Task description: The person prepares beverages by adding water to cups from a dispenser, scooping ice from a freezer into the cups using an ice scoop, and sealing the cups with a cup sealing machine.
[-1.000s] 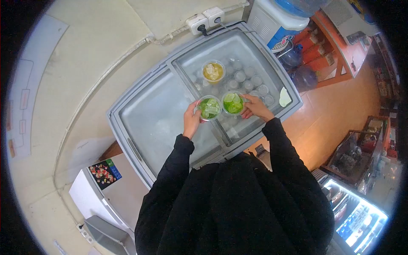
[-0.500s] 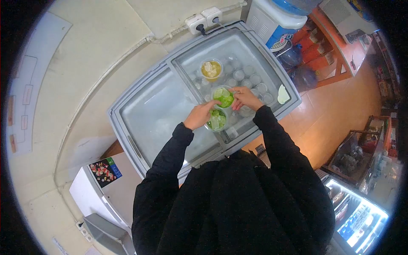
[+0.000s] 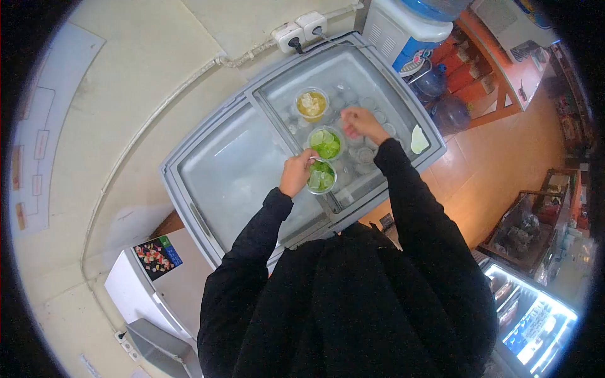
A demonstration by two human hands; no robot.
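Three cups stood in a loose line on the glass lid of the chest freezer (image 3: 214,170): a yellow drink (image 3: 312,104) farthest from me, a green drink with lime slices (image 3: 326,143) in the middle, and a second green drink (image 3: 321,176) nearest. My left hand (image 3: 296,173) was wrapped around the side of that nearest cup, fingers curled against its wall and gripping it. My right hand (image 3: 358,121) hung above the right-hand pane, just beside the middle cup but off it, fingers loosely curled around nothing I could make out. Under the glass there, rows of small round lidded tubs (image 3: 372,120) showed through. A pale lime wedge (image 3: 419,140) lay near the freezer's right corner. Behind the freezer a double wall socket (image 3: 302,26) with one plug in it sat on the cream wall, and a water dispenser (image 3: 409,28) stood to the right of it. A lit display fridge (image 3: 535,321) glowed at my lower right, well apart from the cups.
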